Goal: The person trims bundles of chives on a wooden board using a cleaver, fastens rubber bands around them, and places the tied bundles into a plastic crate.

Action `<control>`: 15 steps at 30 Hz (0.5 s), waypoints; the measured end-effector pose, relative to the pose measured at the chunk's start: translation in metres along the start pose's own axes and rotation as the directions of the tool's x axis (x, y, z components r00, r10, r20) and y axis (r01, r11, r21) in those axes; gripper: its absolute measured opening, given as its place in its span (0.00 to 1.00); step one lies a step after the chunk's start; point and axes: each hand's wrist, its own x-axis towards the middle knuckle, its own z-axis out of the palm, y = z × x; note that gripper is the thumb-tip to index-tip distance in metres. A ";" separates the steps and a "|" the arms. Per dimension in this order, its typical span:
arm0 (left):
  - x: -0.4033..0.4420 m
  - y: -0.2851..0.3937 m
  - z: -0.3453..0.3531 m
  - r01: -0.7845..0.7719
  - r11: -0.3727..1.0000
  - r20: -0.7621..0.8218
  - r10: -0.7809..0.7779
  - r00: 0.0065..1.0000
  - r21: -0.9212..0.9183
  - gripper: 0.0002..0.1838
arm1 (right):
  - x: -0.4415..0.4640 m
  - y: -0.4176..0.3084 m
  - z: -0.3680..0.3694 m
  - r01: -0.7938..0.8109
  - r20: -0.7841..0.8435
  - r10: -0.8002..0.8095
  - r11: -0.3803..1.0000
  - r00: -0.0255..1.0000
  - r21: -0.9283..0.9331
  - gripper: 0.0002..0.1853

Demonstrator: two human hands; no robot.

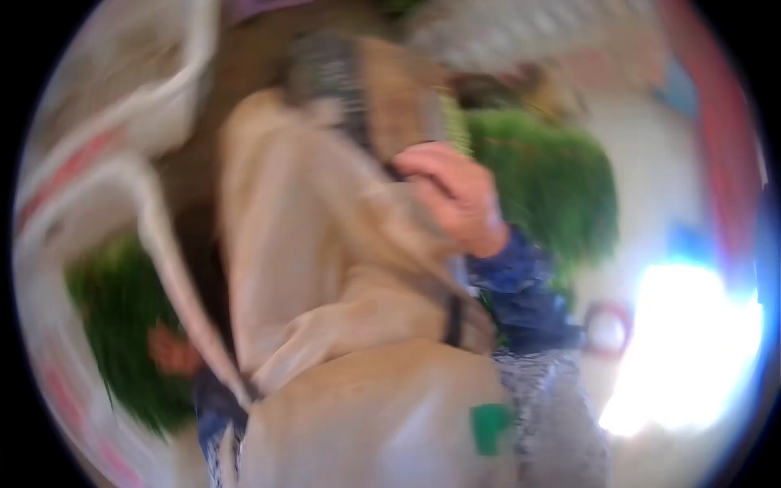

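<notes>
Motion blurs the whole view. My right hand [457,197] is closed beside the beige apron [374,415] over my lap and legs; what its curled fingers hold, if anything, is hidden. Just to its right lies a large heap of thin-leaved greens [545,183]. My left hand [172,350], low on the left, lies over another heap of greens [114,325]; its fingers are too smeared to read. A brown board-like thing [399,93] stands beyond my knees, next to a dark patterned patch [329,69].
A white frame with bent bars [175,260] runs down the left side, close to my left arm. On the right are a round red-and-white thing [608,328], a very bright patch of light [691,350] and a long red strip [720,122]. Green tape [490,429] marks the apron.
</notes>
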 end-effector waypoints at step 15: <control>0.200 0.034 -0.014 -0.005 0.973 0.331 0.083 0.940 -0.232 0.25 | -0.338 0.185 -0.011 -0.776 -0.367 0.706 0.626 0.606 -0.076 0.24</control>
